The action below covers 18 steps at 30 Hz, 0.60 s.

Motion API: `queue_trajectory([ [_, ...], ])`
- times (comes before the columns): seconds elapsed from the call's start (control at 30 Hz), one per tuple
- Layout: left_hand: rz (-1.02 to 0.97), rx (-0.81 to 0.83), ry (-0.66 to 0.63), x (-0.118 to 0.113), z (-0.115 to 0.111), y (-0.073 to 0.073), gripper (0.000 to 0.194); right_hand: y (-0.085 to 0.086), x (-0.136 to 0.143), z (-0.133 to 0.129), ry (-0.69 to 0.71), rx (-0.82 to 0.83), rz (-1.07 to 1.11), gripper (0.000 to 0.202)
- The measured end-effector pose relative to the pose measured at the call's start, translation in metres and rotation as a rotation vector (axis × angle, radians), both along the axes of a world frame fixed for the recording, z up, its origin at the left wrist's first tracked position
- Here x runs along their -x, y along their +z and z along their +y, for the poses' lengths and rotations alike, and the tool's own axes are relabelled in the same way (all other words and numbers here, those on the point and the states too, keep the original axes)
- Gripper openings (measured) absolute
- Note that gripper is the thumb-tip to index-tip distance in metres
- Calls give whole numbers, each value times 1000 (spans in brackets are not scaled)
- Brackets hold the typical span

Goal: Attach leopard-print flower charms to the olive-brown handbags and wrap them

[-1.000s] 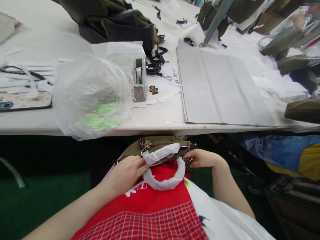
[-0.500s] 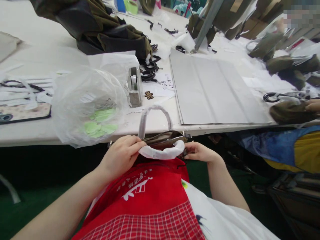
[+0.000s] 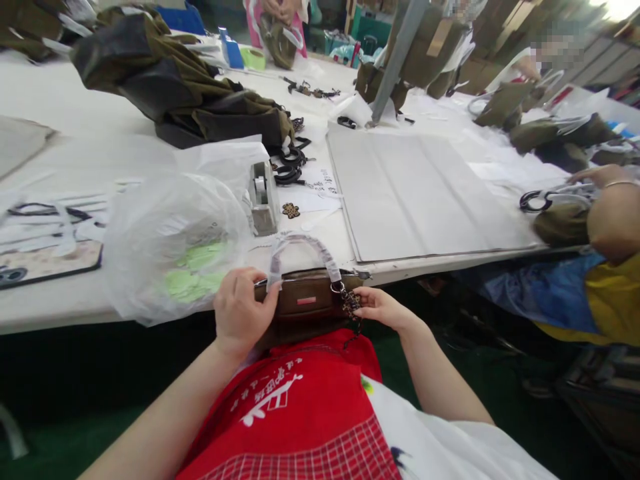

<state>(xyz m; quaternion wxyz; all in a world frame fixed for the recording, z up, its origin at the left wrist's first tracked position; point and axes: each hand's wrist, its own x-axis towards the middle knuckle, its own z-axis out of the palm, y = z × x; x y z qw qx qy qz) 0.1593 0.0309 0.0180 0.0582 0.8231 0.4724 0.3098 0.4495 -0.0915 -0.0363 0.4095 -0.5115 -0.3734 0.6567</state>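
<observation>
A brown handbag (image 3: 299, 297) is held between the table's front edge and my red apron. Its wrapped handle (image 3: 305, 241) stands up in an arch, and a small pinkish plate shows on its front. My left hand (image 3: 245, 308) is closed on the bag's upper left side, the thumb at the foot of the handle. With the fingertips of my right hand (image 3: 381, 308) I pinch a leopard-print charm (image 3: 351, 303), which hangs from the ring at the handle's right foot. A dark cord dangles below it. The lower part of the bag is hard to see.
On the table are a clear plastic bag (image 3: 175, 233) with green slips, a tape dispenser (image 3: 265, 200), a flower-shaped leopard-print piece (image 3: 291, 211), a phone (image 3: 55, 261) and a grey board (image 3: 425, 200). Bags are piled behind (image 3: 190, 93). A co-worker's arm (image 3: 615, 207) is at right.
The wrapped front handle, earlier folded down toward me, is now raised, so the bag's front shows. My left hand has shifted its hold, and the charm at my right fingertips has come into clearer view.
</observation>
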Motion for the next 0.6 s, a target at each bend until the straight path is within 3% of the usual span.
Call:
queue_trajectory([
  [0.07,-14,126,-196,-9,-13,3,19,0,3,1,-16,3,21,45],
  [0.13,-10,437,-418,-23,-23,2,27,1,7,2,-26,-1,30,45],
  [0.2,-58,789,-529,-39,-27,-5,30,1,10,1,-26,-9,31,46],
  [0.27,-129,1010,-546,-53,-27,-17,29,1,13,1,-24,-24,26,49],
  [0.43,-367,1257,-533,-75,-26,-44,33,1,21,-2,-28,-84,-51,52],
  [0.6,-562,1276,-417,-84,-38,-58,29,4,31,-2,29,-108,-213,48],
])
